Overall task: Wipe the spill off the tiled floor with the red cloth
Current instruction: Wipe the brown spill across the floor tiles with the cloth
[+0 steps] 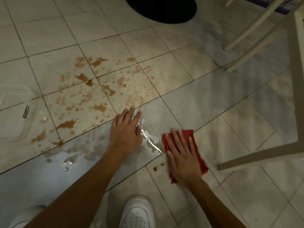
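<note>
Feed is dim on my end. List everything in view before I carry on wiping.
tiled floor: one, pale beige, whole view
spill: one spattered patch, brown, left of centre
wet streak: one, clear, centre tile
red cloth: one, red, right of centre
container: one, transparent, left edge
round object: one, black, top centre
furniture legs: several, cream, right side
shoes: two, white, bottom edge
left hand: one, flat on wet tile, centre
right hand: one, pressing flat on red cloth

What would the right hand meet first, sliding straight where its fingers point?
The right hand, pressing the red cloth, would likely first meet the smeared right edge of the spill; nothing solid lies ahead.
</note>
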